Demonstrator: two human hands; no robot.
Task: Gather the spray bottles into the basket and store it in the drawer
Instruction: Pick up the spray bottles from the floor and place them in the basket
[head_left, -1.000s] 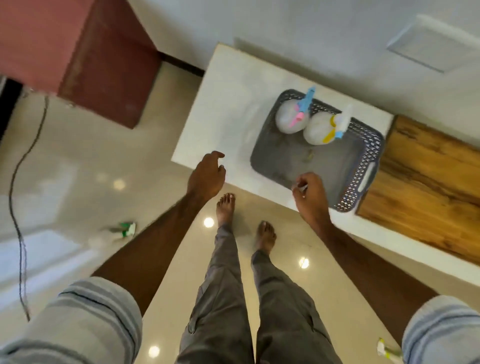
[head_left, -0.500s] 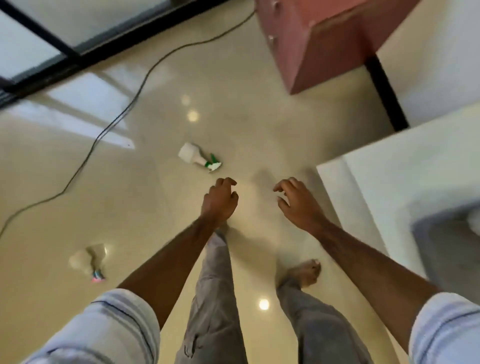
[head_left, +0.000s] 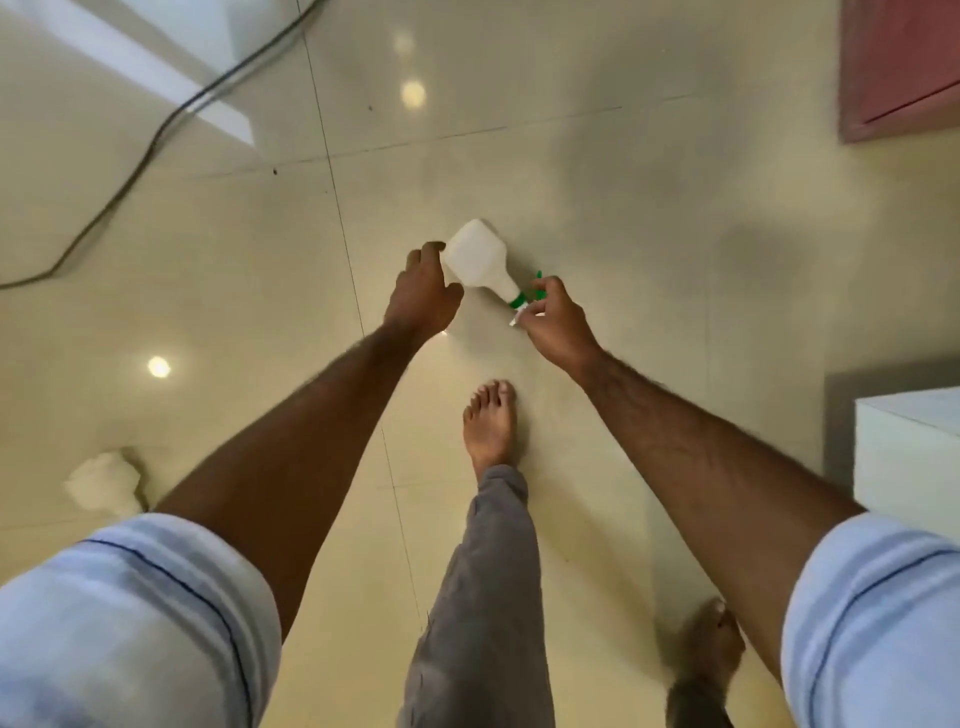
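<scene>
Both hands have come from hanging free above the floor to the white spray bottle with the green trigger (head_left: 480, 267), which half a second ago lay untouched ahead of them, and the person has stepped closer.

From the head camera, the left hand (head_left: 422, 297) is cupped against the bottle's broad white body, fingers curled round its far side; the right hand (head_left: 558, 325) pinches the green nozzle end, so the right holds the bottle while the left steadies it. Whether it has left the floor (head_left: 649, 218) cannot be told. Taking it at both ends probably keeps a slippery body from rolling on the glossy tiles. A second pale bottle (head_left: 106, 483), blurred, lies on the floor well to the left, behind the left arm. Only a corner of the white desk (head_left: 906, 457) shows at the right edge; the basket is out of sight, so the carry back is yet to come
</scene>
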